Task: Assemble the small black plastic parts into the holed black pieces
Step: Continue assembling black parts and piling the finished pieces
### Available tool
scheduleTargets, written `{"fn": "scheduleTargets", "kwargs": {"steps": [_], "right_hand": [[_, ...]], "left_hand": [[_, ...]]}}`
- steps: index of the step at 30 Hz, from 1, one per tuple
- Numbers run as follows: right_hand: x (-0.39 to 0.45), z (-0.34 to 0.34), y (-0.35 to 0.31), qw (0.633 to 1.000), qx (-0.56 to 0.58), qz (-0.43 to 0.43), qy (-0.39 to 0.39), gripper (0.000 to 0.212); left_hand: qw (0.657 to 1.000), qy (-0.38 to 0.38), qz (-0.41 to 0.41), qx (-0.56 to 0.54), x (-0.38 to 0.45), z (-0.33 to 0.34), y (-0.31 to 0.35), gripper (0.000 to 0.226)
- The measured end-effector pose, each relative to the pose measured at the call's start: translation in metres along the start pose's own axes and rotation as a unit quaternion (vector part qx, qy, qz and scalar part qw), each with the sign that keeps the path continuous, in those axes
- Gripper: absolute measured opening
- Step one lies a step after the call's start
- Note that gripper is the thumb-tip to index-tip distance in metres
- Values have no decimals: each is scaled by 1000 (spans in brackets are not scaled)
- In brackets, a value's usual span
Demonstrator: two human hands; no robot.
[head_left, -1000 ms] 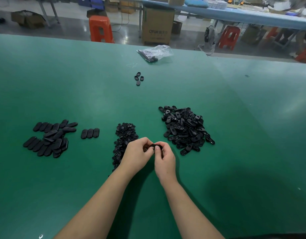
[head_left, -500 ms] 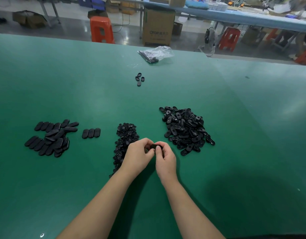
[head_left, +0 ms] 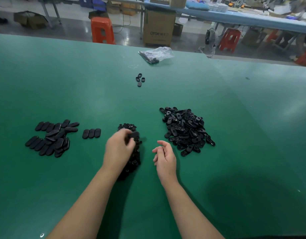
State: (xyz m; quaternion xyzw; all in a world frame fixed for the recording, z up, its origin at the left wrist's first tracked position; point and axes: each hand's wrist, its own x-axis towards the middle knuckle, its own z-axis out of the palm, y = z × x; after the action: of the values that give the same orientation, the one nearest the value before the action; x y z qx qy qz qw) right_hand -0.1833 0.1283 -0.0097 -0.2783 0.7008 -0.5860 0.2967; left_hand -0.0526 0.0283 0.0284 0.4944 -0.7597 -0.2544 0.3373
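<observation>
My left hand grips one black oval piece above the pile of small black parts, which it partly hides. My right hand hovers apart from it with loosely curled fingers and holds nothing. To its right lies the heap of holed black pieces. On the left sit a group of closed black ovals and a row of three more ovals.
The green table stretches all round. A few stray black pieces lie farther back, and a clear plastic bag rests near the far edge. Beyond it stand orange stools, a cardboard box and a blue bench.
My hands were together on one piece; now they have parted. The left hand has carried the piece leftward over the small-parts pile, and the right hand has let go.
</observation>
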Motion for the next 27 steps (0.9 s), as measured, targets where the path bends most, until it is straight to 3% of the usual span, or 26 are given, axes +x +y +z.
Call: {"fn": "scheduleTargets", "kwargs": {"steps": [5,9,14,21,27], "right_hand": [[0,1,1,1000,-29,2,-5,21],[-1,1,0,999,-53,-5,-1,19],[-2,1,-1,998,-62,-2,-5,21],[-2,2,-1,997,-71,-3,-4,21],[-2,1,-1,997,-78,-3,-6,21]], "left_hand": [[986,84,-136,49,13,-30,-49,13],[970,57,-196,130,9,-35,-67,14],[970,40,-173,164,6,-31,-68,14],[967,44,-68,242,2,-27,-71,21],[949,-40,-111,293,7,-25,-73,51]]}}
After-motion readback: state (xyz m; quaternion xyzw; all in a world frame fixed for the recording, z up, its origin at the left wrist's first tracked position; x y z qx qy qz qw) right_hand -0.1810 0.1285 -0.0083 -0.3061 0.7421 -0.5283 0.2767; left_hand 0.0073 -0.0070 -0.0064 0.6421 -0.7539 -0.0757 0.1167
